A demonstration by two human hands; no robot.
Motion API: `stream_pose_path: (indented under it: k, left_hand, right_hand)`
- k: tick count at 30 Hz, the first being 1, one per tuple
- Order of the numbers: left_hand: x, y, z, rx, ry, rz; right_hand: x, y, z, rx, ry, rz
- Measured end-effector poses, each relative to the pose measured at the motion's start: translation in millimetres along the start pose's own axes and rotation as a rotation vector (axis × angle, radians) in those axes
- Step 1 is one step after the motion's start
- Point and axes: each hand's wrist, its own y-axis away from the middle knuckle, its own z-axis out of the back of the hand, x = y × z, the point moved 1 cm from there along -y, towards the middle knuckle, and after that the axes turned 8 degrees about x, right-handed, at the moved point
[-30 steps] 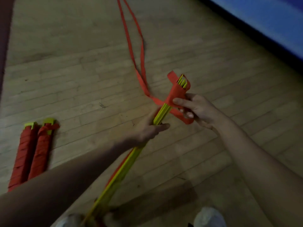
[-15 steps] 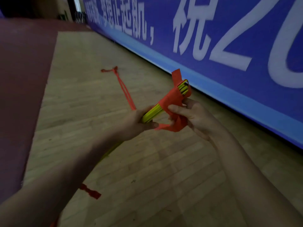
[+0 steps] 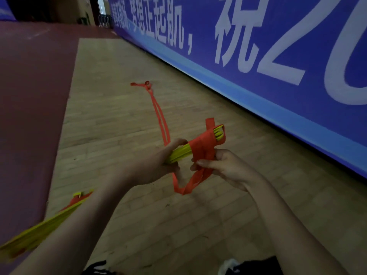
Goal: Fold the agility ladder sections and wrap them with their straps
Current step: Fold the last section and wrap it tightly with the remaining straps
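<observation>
The folded rungs [image 3: 179, 154] were held in the air, clamped in the left hand [image 3: 156, 165] grip. Below the rungs, the red strap [image 3: 202, 144] was pinched in the right hand [image 3: 225, 167] grip. Each turn was best pulled taut and laid flat beside the last.

Dim indoor light, colours muted. Brightest spot is a pale opening [image 3: 100, 5] at top left. Banner [image 3: 258, 56] edge bows with wide-angle distortion. Ladder rungs [image 3: 39, 231] at lower left are smeared by blur. Floor [image 3: 139, 225] grain is soft, slightly noisy.
</observation>
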Motion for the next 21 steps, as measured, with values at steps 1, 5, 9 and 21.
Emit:
stream_pose_path:
  k: [1,5,9,21]
  left_hand:
    - [5,1,-4,0.019,0.117,0.01]
    - [20,1,-14,0.099,0.398,0.047]
    - [26,5,-11,0.206,0.584,0.072]
    - [43,7,-22,0.3,0.872,0.189]
  right_hand:
    - [-6,-2,-2,0.007,-0.011,-0.008]
    - [-22,-7,-4,0.019,-0.03,-0.043]
    - [-27,-9,-8,0.071,-0.062,-0.064]
    - [-40,-11,-9,0.233,-0.099,-0.132]
